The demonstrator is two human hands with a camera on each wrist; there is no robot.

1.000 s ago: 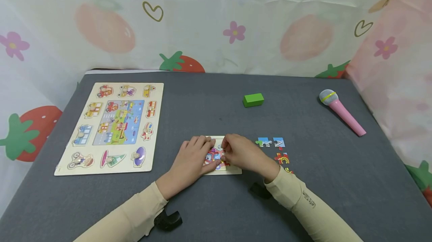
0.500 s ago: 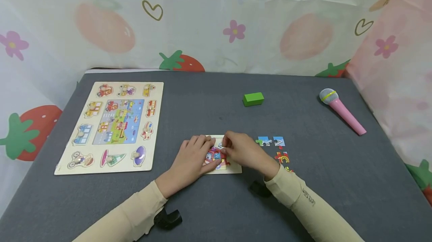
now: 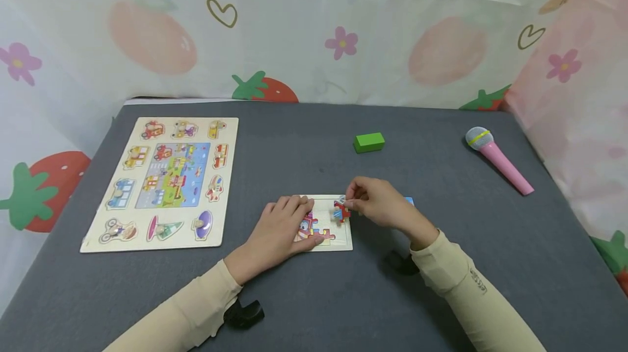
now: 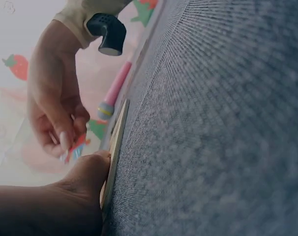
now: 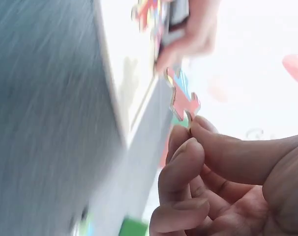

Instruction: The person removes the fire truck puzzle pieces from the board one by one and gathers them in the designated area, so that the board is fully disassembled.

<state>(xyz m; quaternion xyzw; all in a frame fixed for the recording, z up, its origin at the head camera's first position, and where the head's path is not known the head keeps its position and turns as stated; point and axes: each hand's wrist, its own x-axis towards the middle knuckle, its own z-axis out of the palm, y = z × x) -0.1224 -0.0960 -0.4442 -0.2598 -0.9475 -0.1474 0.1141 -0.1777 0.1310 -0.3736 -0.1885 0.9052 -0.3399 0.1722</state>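
Observation:
My right hand (image 3: 385, 207) pinches a red and blue jigsaw piece (image 3: 340, 212) between thumb and fingertips, above the right part of a small wooden puzzle board (image 3: 343, 244). In the right wrist view the jigsaw piece (image 5: 184, 101) hangs clear of the board (image 5: 120, 73), held by one edge. Spread over the left side of that board, my left hand (image 3: 277, 226) rests with its fingers fairly straight and its thumb on the joined pieces (image 3: 308, 228). The hand covers part of the picture. Behind the right hand, a blue bit of a loose piece (image 3: 410, 200) peeks out.
A large wooden peg puzzle (image 3: 222, 235) with vehicle shapes lies at the left of the grey table. A green block (image 3: 369, 143) sits further back, and a pink toy microphone (image 3: 500, 162) lies at the right. A printed curtain (image 3: 382, 14) hangs behind.
The right hand has lifted a red and blue piece off the joined pieces and moved it right, uncovering bare board. The left hand stays in place.

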